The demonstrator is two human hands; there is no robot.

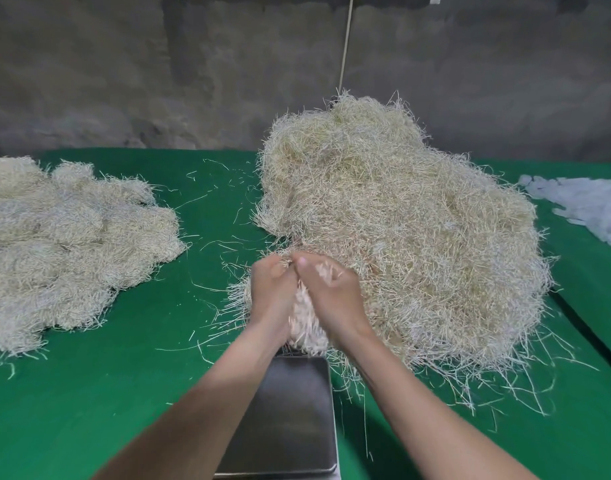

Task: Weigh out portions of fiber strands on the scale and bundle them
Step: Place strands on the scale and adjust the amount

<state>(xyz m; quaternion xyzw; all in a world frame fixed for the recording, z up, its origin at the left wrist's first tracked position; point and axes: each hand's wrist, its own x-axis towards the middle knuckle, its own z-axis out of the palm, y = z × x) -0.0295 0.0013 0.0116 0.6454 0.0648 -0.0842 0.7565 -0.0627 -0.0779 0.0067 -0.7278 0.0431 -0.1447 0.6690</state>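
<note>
Both hands work at the centre of the view. The left hand [271, 292] and the right hand [333, 292] are pressed together. Their fingers [336, 274] are clenched around one portion of fiber strands [306, 329], which is grasped between the palms. The strands hang downward out of the grip, with their lower ends just over the far edge of the scale [293, 410]. The double grip has a function: loose strands spread and shed, and two clenched hands hold them aligned as a single bunch.

The scale lies at 6 o'clock, directly in front of the person, and its metal pan is bare. This position allows a portion to be lowered onto the pan without a reach. Judged from the bare pan, the held portion is not yet weighed.

The supply pile [401, 220] rises at 1 o'clock, and its near fringe meets the far right corner of the scale. Strands can therefore be drawn from it or returned to it with a short movement.

A lower heap [65, 244] lies at 9 o'clock, well apart from the supply pile. A strip of green tabletop [124, 393] separates the two, presumably to keep finished stock from mixing with raw stock. Whether this heap is tied into bundles cannot be determined.

A layer of pale white pieces [588, 209] lies at 3 o'clock, on the right-hand side. Their purpose cannot be determined. Stray strands are scattered across the tabletop between the piles.
</note>
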